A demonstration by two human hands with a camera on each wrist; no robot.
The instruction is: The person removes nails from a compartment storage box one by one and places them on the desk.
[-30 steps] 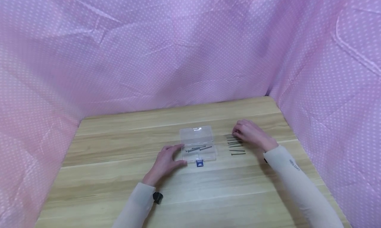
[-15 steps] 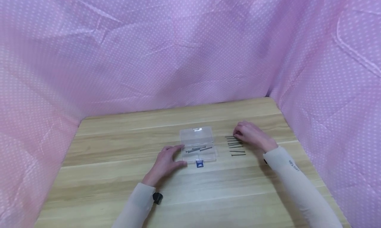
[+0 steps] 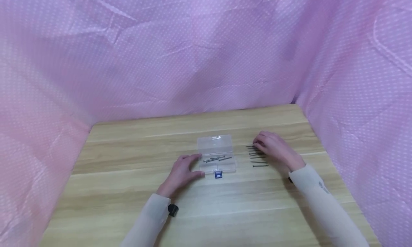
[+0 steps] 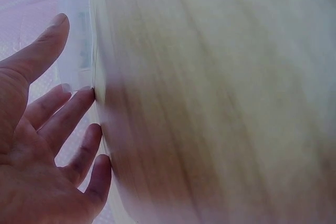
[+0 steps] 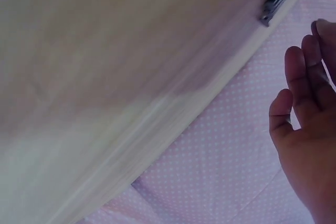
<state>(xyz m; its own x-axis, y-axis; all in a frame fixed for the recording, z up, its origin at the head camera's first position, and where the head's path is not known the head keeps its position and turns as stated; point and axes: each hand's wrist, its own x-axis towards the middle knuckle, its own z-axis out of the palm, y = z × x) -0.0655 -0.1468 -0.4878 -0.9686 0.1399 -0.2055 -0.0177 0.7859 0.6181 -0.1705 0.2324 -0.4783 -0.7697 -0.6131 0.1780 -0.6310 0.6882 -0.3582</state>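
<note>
In the head view a clear plastic box point(image 3: 217, 165) lies with its lid point(image 3: 214, 144) folded back and a blue latch point(image 3: 218, 174) at the front. Several grey nails point(image 3: 212, 160) lie inside. My left hand point(image 3: 181, 172) touches the box's left end, thumb at the front corner and fingers spread. More nails point(image 3: 260, 165) form a loose column on the table, right of the box. Over the far nails is my right hand point(image 3: 273, 148). Its thumb and index fingertips meet in the right wrist view; whether a nail is between them is hidden.
Pale wood table point(image 3: 138, 161) bears the box and nails. Pink dotted cloth point(image 3: 193, 61) hangs behind and along both sides. A dark strap mount point(image 3: 173, 210) sits at the left cuff.
The whole head view shifts slightly. The right hand stays over the far nails with only small finger movement; the left hand and box keep their places.
</note>
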